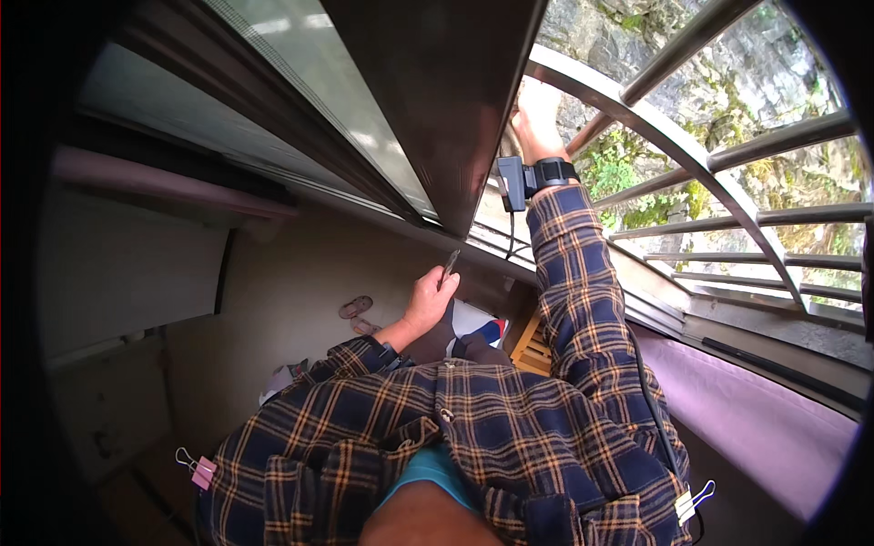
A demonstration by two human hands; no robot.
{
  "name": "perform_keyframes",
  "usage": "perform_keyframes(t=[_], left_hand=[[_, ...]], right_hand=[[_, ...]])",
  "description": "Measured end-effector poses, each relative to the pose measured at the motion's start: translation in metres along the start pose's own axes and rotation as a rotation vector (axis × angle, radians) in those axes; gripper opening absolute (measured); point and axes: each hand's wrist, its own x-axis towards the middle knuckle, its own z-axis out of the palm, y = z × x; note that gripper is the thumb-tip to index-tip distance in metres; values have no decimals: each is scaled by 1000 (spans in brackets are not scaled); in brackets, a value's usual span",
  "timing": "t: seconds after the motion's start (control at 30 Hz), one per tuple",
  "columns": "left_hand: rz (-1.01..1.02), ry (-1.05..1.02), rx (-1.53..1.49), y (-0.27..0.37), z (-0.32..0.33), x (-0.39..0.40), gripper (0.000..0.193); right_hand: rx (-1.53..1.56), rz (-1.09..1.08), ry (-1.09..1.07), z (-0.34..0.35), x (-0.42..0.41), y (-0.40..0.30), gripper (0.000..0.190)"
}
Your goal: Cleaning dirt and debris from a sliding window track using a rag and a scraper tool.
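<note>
My left hand (430, 300) is closed around a slim dark tool (450, 263) with a narrow tip pointing up and away from me; its exact kind is not clear. Through the window opening reaches my right hand (539, 119), at the outer side of the dark window sash (437, 95). Strong light washes out this hand, and the sash hides part of its fingers. A brownish, cloth-like thing (509, 142) shows between the hand and the sash edge. On my right wrist is a black strap with a small grey device (511, 184) and a cable.
Curved metal window bars (724, 181) stand outside, before a mossy rock face (765, 61). Pink fabric (758, 416) hangs below the sill at right. A slatted wooden piece (531, 348) is beside my legs. Slippers (356, 307) lie on the floor.
</note>
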Motion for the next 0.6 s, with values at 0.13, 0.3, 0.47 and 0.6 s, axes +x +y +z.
perform_keyframes(t=[0.13, 0.3, 0.47, 0.6], left_hand=[[-11, 25, 32, 0, -8, -2, 28], [-8, 8, 85, -11, -2, -8, 28], [-10, -11, 64, -19, -8, 0, 26], [-33, -53, 50, -9, 2, -3, 24]], right_hand=[[-212, -85, -104, 0, -12, -7, 22], [-811, -385, -110, -25, -40, 6, 28], [-889, -475, -105, 7, -75, -36, 27], [-1171, -1085, -191, -9, -90, -64, 21]])
